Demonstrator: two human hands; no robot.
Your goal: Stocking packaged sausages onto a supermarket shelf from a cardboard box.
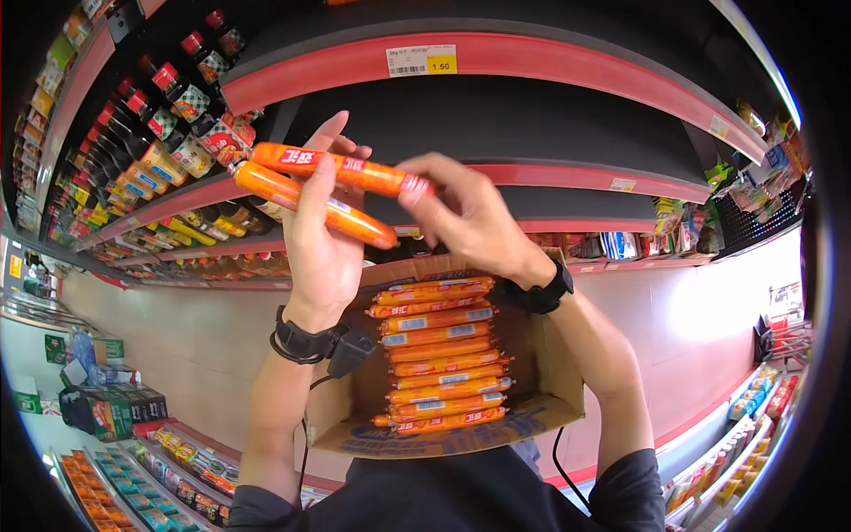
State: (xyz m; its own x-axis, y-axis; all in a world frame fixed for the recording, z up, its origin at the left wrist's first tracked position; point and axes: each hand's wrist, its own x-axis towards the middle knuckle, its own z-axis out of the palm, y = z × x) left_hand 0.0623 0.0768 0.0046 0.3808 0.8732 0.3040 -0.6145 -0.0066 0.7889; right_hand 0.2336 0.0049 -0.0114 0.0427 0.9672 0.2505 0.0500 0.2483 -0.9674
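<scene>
Two orange-wrapped sausages lie across my left hand (319,253), whose thumb rests over the lower sausage (362,226). The upper sausage (346,169) slants alongside it, and my right hand (465,216) pinches its right end between thumb and fingers. Below both hands is an open cardboard box (558,372) holding a stack of similar wrapped sausages (442,367), laid crosswise in a column. Black straps circle both wrists, the left one carrying a small black device (352,349).
Dark shelf boards with red edges (545,63) and price tags rise in front. Red-capped sauce bottles (189,100) stand at the left, and hanging packets (771,169) at the right. Stocked shelves (193,465) line the lower left and lower right (725,452).
</scene>
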